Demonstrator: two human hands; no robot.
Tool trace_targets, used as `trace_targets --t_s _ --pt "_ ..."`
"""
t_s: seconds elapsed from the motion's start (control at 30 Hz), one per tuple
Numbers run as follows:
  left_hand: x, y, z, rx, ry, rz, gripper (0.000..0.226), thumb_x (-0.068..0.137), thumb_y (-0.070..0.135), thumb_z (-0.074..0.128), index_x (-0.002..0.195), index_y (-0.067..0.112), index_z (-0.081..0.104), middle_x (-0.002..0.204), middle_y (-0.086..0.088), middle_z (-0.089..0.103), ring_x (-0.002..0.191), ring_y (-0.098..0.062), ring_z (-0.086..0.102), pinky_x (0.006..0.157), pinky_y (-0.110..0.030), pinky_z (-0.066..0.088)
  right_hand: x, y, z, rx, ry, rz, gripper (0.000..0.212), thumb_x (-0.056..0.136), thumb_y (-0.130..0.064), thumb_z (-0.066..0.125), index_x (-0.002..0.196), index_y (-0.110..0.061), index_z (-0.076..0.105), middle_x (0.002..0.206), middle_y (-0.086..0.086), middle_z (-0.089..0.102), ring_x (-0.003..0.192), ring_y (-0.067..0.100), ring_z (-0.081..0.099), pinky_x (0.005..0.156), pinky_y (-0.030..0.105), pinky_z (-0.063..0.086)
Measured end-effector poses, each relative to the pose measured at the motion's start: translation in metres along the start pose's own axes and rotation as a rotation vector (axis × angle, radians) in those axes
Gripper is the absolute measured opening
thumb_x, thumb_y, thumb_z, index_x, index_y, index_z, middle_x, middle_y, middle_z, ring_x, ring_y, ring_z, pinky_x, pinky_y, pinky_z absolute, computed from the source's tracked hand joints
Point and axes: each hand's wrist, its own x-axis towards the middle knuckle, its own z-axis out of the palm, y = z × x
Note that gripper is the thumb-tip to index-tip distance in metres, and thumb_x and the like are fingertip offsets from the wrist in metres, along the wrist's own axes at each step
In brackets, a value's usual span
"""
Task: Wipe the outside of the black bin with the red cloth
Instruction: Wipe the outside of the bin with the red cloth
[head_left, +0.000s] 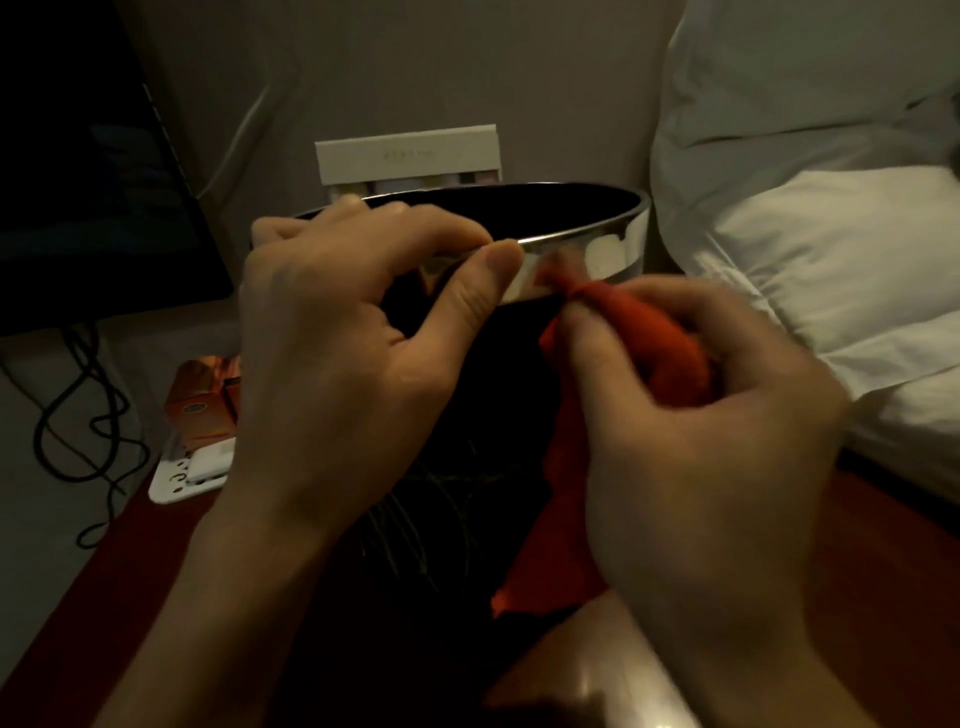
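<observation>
The black bin (457, 467) stands in the middle of the view, with a shiny metal band (597, 254) around its top. My left hand (353, 332) grips that rim, fingers over the edge and thumb pressed on the band's outside. My right hand (696, 441) holds the bunched red cloth (670, 358) against the bin's outer wall just below the band, on the right side. A tail of the cloth hangs down along the bin. The hand is blurred.
White pillows and bedding (810, 249) lie close on the right. A dark screen (88, 182) and black cables (83, 431) are at the left, with an orange box (202, 405) and a white tray (176, 483) beside the bin. A pale card box (410, 156) stands behind it.
</observation>
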Motion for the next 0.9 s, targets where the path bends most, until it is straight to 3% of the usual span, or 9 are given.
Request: trace_targets --t_s 0.1,0.27,0.4,0.5,0.57,0.63,0.7,0.77,0.9 --pt "-0.001 -0.001 -0.001 0.000 -0.006 0.006 0.003 0.094 0.037 0.058 0.094 0.034 0.059 0.078 0.031 0.048 0.073 0.010 0.046 0.073 -0.032 0.030 -0.016 -0.003 0.003 -0.028 -0.145 -0.039 0.014 0.081 -0.033 0.077 0.094 -0.028 0.074 0.086 -0.013 0.069 0.083 0.004 0.067 0.070 0.010 0.048" --pt "-0.002 -0.006 -0.001 -0.028 -0.012 0.007 0.011 0.093 0.043 0.057 0.095 0.033 0.060 0.081 0.031 0.050 0.076 0.010 0.047 0.072 -0.037 0.035 0.001 0.006 -0.005 -0.008 -0.034 -0.019 0.006 0.085 -0.031 0.078 0.090 -0.030 0.074 0.083 -0.010 0.071 0.079 0.006 0.068 0.070 0.018 0.052" --pt "-0.004 -0.023 -0.009 -0.114 0.013 -0.086 0.018 0.093 0.048 0.055 0.090 0.033 0.063 0.080 0.021 0.054 0.076 -0.003 0.052 0.073 -0.035 0.040 -0.032 0.010 -0.003 -0.049 -0.262 0.061 0.012 0.075 -0.035 0.080 0.086 -0.033 0.075 0.085 -0.018 0.070 0.082 -0.004 0.067 0.072 0.007 0.047" --pt "-0.005 -0.027 -0.016 -0.146 0.001 -0.168 0.021 0.094 0.054 0.049 0.084 0.039 0.059 0.079 0.017 0.053 0.081 -0.006 0.053 0.075 -0.040 0.044 -0.035 0.016 -0.020 0.013 -0.101 0.206 0.013 0.069 -0.040 0.080 0.082 -0.041 0.075 0.077 -0.020 0.072 0.073 0.002 0.071 0.066 0.023 0.056" --pt "-0.003 -0.015 -0.015 -0.054 -0.060 -0.162 0.028 0.096 0.057 0.044 0.079 0.039 0.059 0.082 0.028 0.054 0.085 0.000 0.051 0.083 -0.050 0.045 -0.032 0.017 -0.029 0.001 -0.037 0.206 0.013 0.069 -0.039 0.079 0.081 -0.043 0.075 0.074 -0.019 0.072 0.070 0.004 0.071 0.063 0.027 0.057" --pt "0.000 0.000 -0.011 0.009 -0.133 -0.137 0.023 0.094 0.058 0.042 0.090 0.043 0.059 0.085 0.040 0.051 0.085 0.001 0.049 0.088 -0.055 0.043 -0.035 0.016 -0.032 0.000 -0.029 0.202 0.011 0.070 -0.037 0.078 0.080 -0.041 0.075 0.074 -0.017 0.072 0.068 0.006 0.071 0.059 0.031 0.058" --pt "-0.001 0.005 -0.007 0.022 -0.152 -0.122 0.020 0.089 0.062 0.044 0.101 0.049 0.055 0.084 0.043 0.048 0.084 0.001 0.048 0.088 -0.054 0.042 -0.039 0.016 -0.030 0.004 -0.043 0.210 0.009 0.071 -0.037 0.077 0.079 -0.039 0.074 0.075 -0.016 0.072 0.067 0.009 0.071 0.056 0.032 0.058" --pt "0.000 0.003 -0.008 -0.024 -0.144 -0.148 0.025 0.085 0.067 0.047 0.102 0.051 0.055 0.083 0.039 0.049 0.086 0.003 0.049 0.088 -0.051 0.044 -0.039 0.017 -0.028 0.009 -0.053 0.196 0.006 0.072 -0.033 0.077 0.075 -0.038 0.073 0.076 -0.016 0.072 0.069 0.007 0.070 0.059 0.021 0.055" --pt "-0.001 -0.012 -0.015 -0.134 -0.125 -0.192 0.022 0.082 0.066 0.053 0.084 0.046 0.063 0.082 0.026 0.054 0.082 0.000 0.055 0.073 -0.029 0.047 -0.026 0.015 -0.027 0.011 -0.049 0.135 0.008 0.075 -0.032 0.077 0.077 -0.039 0.072 0.080 -0.016 0.072 0.078 0.006 0.070 0.066 0.017 0.052"
